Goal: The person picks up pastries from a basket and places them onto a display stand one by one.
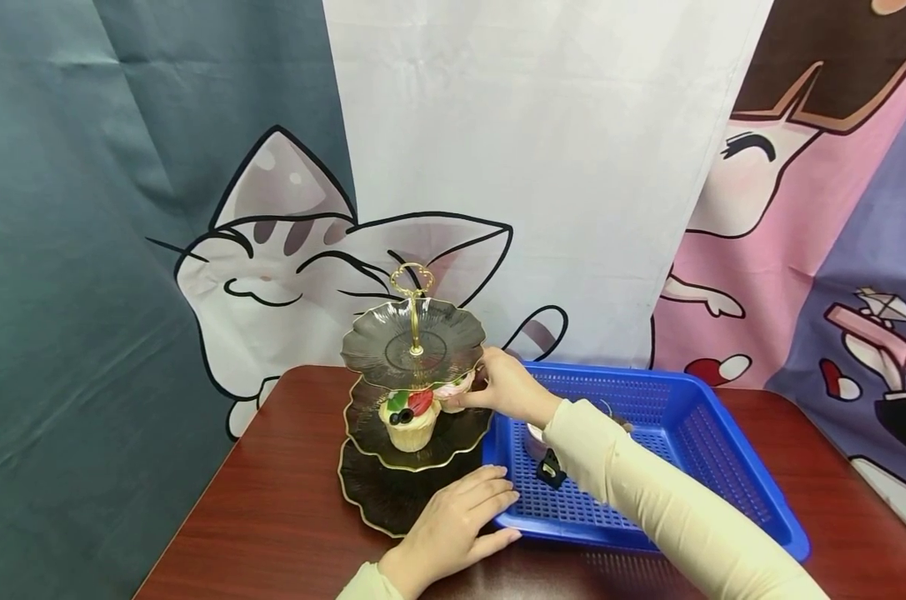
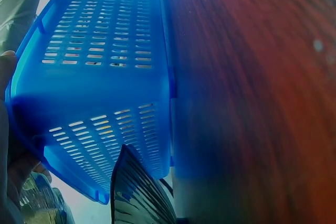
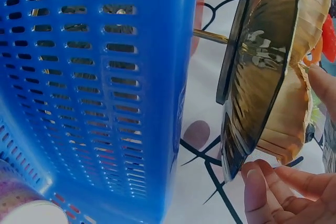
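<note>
A three-tier dark cake stand (image 1: 415, 333) with gold scalloped rims and a gold handle stands on the table. On its middle tier sits a cupcake (image 1: 411, 433) with cream, a red fruit, a green slice and dark berries. A pink-topped cupcake (image 1: 453, 390) is beside it, partly hidden under the top plate. My right hand (image 1: 508, 387) holds this second cupcake at the tier's right edge, thumb on the near side. In the right wrist view its fingertips (image 3: 257, 179) are right at the plate's rim. My left hand (image 1: 456, 521) rests with extended fingers on the blue basket's near left corner.
The blue perforated basket (image 1: 723, 467) stands right of the stand, close against it. Inside lie a purple cup-like thing (image 1: 535, 442) and a small black piece (image 1: 550, 469); my right sleeve hides part of it. A printed cloth (image 1: 558, 167) hangs behind the table (image 1: 250, 500).
</note>
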{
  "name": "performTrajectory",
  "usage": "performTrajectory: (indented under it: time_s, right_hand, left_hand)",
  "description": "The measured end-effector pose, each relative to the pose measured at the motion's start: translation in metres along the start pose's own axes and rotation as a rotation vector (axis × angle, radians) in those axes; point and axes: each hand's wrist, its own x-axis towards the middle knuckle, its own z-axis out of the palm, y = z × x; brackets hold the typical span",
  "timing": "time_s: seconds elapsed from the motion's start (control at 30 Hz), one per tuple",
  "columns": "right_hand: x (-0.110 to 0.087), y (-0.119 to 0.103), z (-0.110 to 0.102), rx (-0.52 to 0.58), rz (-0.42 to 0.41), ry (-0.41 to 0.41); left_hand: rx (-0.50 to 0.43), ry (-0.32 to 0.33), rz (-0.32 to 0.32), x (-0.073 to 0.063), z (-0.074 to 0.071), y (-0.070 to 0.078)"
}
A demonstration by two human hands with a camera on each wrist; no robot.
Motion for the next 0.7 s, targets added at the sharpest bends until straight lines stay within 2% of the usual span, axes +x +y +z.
performTrajectory:
  time_s: [0.33, 0.7]
  right_hand:
    - [-0.006, -0.002, -0.009, -0.038, 0.053, 0.005]
    - [-0.016, -0.001, -0.021, -0.028, 0.093, -0.007]
  left_hand:
    - [0.002, 0.0, 0.006, 0.0, 0.0, -0.001]
    - [0.005, -0.002, 0.003, 0.0, 0.0, 0.0]
